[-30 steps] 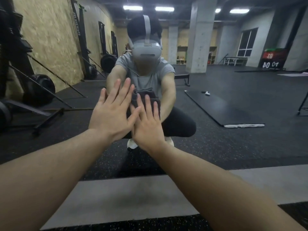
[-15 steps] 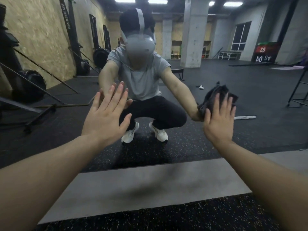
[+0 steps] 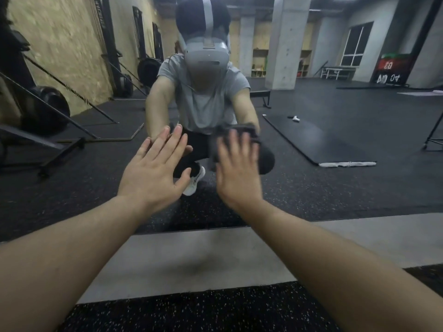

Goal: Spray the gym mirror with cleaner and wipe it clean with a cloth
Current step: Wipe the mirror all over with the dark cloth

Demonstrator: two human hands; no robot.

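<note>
Mirror [image 3: 335, 144] wiping looks under way: right hand [image 3: 236, 173], fingers straight, presses the dark cloth [image 3: 217, 149] against the glass; left hand [image 3: 153, 171] lies flat, just left. No sprayer shows; how much remains is unclear.

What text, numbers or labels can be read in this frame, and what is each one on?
"03", mirror-reversed red digits: on the dark display board reflected in the mirror.
"40 04", mirror-reversed white digits: lower row of that board.
White lettering down the black upright by the wood-panelled wall: too blurred to read.
Nothing readable on the cloth or the headset.
</note>
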